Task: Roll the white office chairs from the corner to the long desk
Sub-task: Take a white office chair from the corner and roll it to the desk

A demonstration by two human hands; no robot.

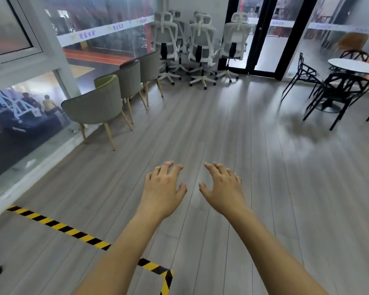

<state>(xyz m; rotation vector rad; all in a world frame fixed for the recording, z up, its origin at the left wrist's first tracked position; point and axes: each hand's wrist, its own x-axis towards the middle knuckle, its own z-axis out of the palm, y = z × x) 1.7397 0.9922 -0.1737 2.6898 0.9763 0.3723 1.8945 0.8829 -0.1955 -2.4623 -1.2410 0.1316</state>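
Several white mesh office chairs point(201, 45) with headrests and wheeled star bases stand bunched in the far corner, their backs towards me. My left hand point(164, 186) and my right hand point(223, 186) reach out side by side over the bare floor, palms down, fingers spread and loosely bent. Neither hand holds or touches anything. The chairs are well beyond my hands. No long desk is visible.
A row of grey and green padded chairs point(98, 107) on wooden legs lines the glass wall on the left. A round white table point(354, 66) with black wire chairs point(341, 92) stands at right. Yellow-black tape point(58, 225) marks the grey plank floor. Black-framed glass doors point(262, 37) sit behind the office chairs.
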